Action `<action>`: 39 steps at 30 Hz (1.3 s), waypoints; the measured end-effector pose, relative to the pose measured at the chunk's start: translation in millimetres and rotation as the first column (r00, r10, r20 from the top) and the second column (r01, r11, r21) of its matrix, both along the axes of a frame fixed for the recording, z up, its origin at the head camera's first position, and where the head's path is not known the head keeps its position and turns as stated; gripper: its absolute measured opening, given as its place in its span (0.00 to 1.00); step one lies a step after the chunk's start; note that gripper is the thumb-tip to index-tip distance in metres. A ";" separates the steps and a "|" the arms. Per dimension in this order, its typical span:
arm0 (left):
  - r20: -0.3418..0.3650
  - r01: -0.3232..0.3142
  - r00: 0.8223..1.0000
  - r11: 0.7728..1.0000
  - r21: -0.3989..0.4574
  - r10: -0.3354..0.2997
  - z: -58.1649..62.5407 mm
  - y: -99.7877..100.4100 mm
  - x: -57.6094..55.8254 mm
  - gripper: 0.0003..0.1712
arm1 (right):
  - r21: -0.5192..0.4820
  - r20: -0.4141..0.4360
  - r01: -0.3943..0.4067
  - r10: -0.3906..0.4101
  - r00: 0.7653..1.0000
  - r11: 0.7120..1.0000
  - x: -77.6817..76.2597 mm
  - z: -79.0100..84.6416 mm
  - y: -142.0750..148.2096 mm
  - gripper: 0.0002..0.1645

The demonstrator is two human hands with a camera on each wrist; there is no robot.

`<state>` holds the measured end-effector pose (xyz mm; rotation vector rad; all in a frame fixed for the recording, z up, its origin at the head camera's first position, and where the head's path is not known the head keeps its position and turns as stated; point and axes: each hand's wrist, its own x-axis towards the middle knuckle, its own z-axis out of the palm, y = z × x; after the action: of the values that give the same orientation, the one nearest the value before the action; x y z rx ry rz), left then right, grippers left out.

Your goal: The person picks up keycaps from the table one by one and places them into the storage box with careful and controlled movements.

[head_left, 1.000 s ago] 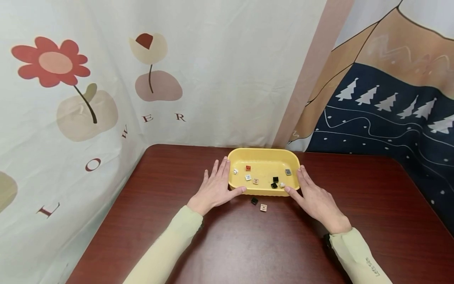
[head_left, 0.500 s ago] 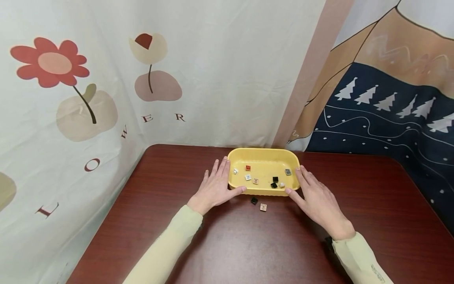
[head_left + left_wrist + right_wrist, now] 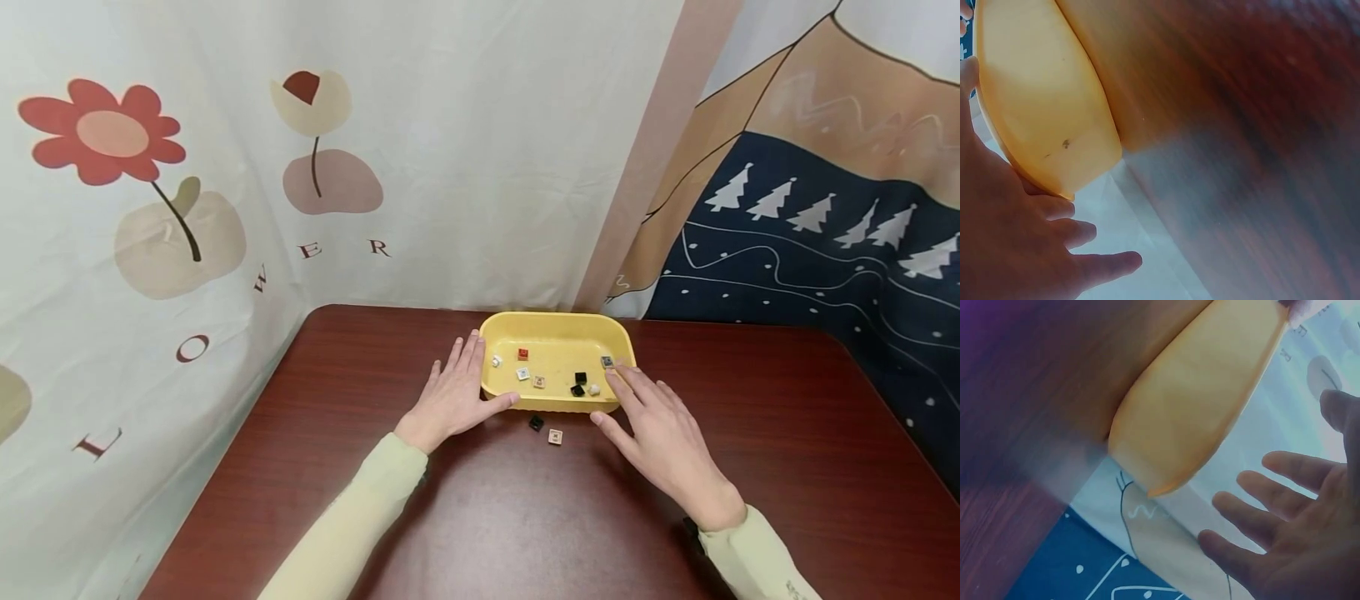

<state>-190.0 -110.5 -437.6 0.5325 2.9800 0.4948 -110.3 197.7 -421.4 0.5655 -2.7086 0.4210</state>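
A yellow plastic basin (image 3: pixel 555 327) sits near the table's far edge. Inside lie several small square pieces that look like keycaps, among them a red one (image 3: pixel 522 355), a grey one (image 3: pixel 607 362) and a black one (image 3: pixel 581 378). My left hand (image 3: pixel 452 393) rests against the basin's left end, fingers straight and thumb on the front rim. Over the right end hovers my right hand (image 3: pixel 667 433), its fingers spread and holding nothing; the right wrist view shows it apart from the basin (image 3: pixel 1191 394). In front of the basin are a black keycap (image 3: pixel 536 423) and a beige keycap (image 3: pixel 555 437).
The dark red wooden table (image 3: pixel 480 533) extends to both sides and toward me. Behind it hangs a white curtain (image 3: pixel 465 167) with printed flowers, and at the right a cloth (image 3: pixel 810 250) with mountains and trees.
My right hand has come off the basin's right end and shifted slightly left and toward me, fingertips now over the rim. The left hand, basin and keycaps have stayed in place.
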 end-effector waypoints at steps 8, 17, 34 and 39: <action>0.014 -0.002 1.000 1.000 -0.006 0.002 0.8 -0.4 0.6 0.68 | -0.038 -0.078 -0.108 0.105 0.991 0.993 5.5 -5.3 -12.3 0.36; 0.032 -0.009 0.999 1.000 0.005 0.009 2.5 0.3 1.0 0.67 | -0.022 -0.057 -0.188 0.186 0.981 0.982 9.1 -10.1 -25.5 0.31; 0.050 -0.011 0.999 1.000 -0.013 0.011 1.6 -1.0 1.9 0.68 | 0.115 0.105 -0.311 0.300 0.948 0.943 -1.8 -18.0 -46.7 0.22; 0.051 -0.010 0.999 1.000 -0.003 0.010 1.2 -0.9 1.3 0.68 | 0.131 0.108 -0.318 0.305 0.946 0.939 -4.0 -19.0 -50.3 0.20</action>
<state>-188.7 -111.4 -436.4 0.4971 2.9354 0.4976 -114.3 147.4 -440.3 1.0508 -2.7523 0.3315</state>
